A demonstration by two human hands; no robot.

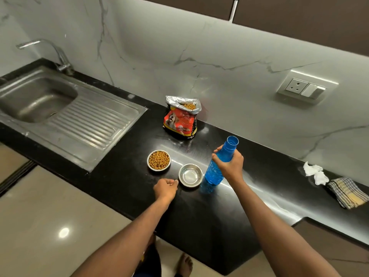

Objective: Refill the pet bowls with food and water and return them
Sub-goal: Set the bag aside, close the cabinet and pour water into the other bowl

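Two small steel bowls stand on the black counter [123,176]. The left bowl [159,160] is full of brown kibble. The right bowl [190,175] looks shiny inside; whether it holds water I cannot tell. My right hand [229,164] grips a blue plastic bottle [214,171] around its upper body; the bottle stands upright, uncapped, just right of the shiny bowl. My left hand [165,188] rests on the counter with fingers curled, its fingertips at the rim of that bowl. An open red kibble bag [180,118] stands behind the bowls near the wall.
A steel sink [36,98] with drainboard and a tap [60,54] lie at the left. Crumpled white tissue [315,172] and a folded checked cloth [347,194] sit at the counter's right end. A wall socket [305,88] is above. My bare foot shows on the floor below.
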